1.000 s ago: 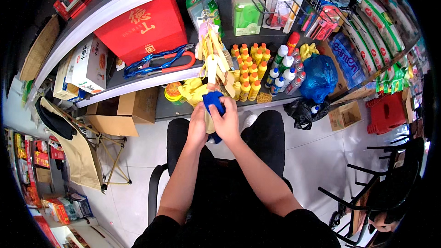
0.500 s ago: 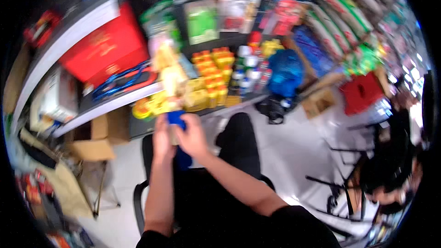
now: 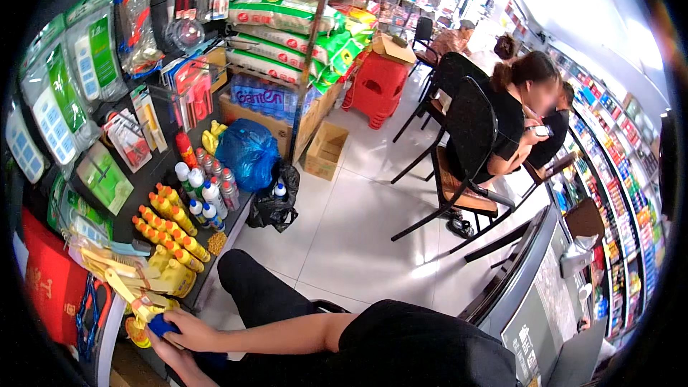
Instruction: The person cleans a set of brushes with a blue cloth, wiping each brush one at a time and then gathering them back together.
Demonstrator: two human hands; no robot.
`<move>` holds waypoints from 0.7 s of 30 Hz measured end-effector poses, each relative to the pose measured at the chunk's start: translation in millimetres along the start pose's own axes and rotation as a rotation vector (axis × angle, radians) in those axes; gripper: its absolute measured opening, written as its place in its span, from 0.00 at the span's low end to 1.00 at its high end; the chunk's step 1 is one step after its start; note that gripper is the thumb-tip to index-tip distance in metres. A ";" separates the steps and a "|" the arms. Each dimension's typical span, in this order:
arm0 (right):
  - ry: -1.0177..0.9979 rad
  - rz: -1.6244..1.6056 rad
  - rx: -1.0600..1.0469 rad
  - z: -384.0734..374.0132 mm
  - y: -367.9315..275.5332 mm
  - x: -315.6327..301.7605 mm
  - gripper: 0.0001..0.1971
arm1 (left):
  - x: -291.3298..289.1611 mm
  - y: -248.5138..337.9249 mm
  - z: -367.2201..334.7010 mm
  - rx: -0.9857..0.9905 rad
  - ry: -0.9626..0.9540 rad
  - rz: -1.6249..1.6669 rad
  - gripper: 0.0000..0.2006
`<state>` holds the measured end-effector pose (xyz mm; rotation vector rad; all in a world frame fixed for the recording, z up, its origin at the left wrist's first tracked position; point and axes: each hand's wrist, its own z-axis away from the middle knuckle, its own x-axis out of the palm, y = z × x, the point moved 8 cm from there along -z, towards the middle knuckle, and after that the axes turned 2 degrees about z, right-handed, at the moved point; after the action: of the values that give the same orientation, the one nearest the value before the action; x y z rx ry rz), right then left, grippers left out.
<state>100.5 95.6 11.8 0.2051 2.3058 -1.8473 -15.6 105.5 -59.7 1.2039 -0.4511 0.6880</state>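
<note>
At the lower left my two hands are close together. My right hand (image 3: 188, 332) is closed on a dark blue cloth-like piece (image 3: 162, 324). My left hand (image 3: 174, 356) is just below it with its fingers curled; what they hold is mostly hidden. Just beyond the hands, a pale yellow long-handled item (image 3: 123, 288) lies by the shelf edge, and I cannot tell whether the hands touch it. Next to it are yellow bottles with orange caps (image 3: 166, 221) and a yellow jug (image 3: 178, 277).
White and grey spray cans (image 3: 213, 196), a blue plastic bag (image 3: 246, 154) and a black bag (image 3: 276, 204) are beyond. A cardboard box (image 3: 326, 150), red stools (image 3: 374, 89) and black chairs (image 3: 466, 143) with seated people (image 3: 512, 115) stand on the tiled floor. A dark counter (image 3: 534, 287) is at right.
The view has swung to the right and up, so my hands now appear at the lower left. They stay together around the blue piece. More of the shop and the seated people show.
</note>
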 end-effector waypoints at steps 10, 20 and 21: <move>-0.046 -0.042 0.038 49.1 -7.6 13.7 0.11 | 9.4 26.8 2.2 0.270 0.143 -0.383 0.15; 0.062 -0.068 0.006 3.1 -2.9 -0.3 0.11 | 43.4 40.6 41.5 0.232 0.190 -0.139 0.10; 0.060 -0.075 0.011 4.7 -2.6 2.5 0.11 | 40.1 42.2 37.9 0.213 0.183 -0.125 0.10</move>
<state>97.8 90.5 12.7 0.1803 2.3750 -1.9148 -14.7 87.5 7.4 1.3431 -0.1501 0.7440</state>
